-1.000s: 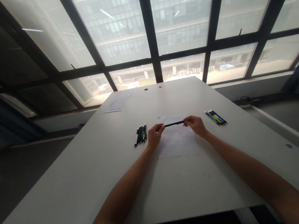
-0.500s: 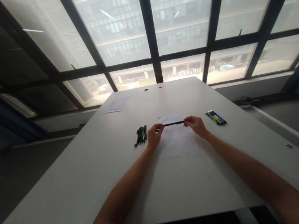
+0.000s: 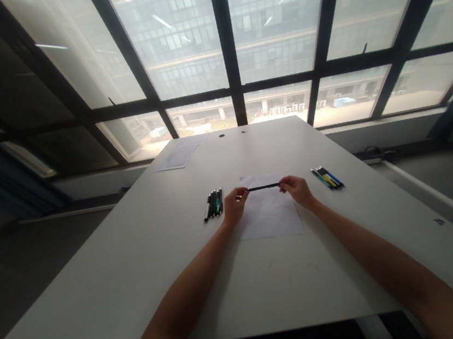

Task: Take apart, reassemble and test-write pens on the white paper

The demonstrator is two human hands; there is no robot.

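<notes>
A slim black pen (image 3: 264,187) is held level by its two ends between my hands. At its left end my left hand (image 3: 234,204) pinches it with fingertips and thumb. The other end sits in the closed fingertips of my right hand (image 3: 297,189). Beneath the pen lies a white sheet of paper (image 3: 269,219), partly covered by my hands. Just left of my left hand, several pens (image 3: 213,203), mostly black with a white one and some green, lie side by side. To the right of my right hand rests a second group of pens (image 3: 327,177) in green, yellow, black and blue.
The white table (image 3: 142,290) stretches away to large dark-framed windows (image 3: 267,27). Some papers (image 3: 177,156) lie at its far left. A round hole (image 3: 221,135) is near the far edge, and a small dark mark (image 3: 439,222) is at the right edge.
The pen seems to have turned slightly about its length: the clip-like bump near its right end no longer shows. Both hands stay almost in place.
</notes>
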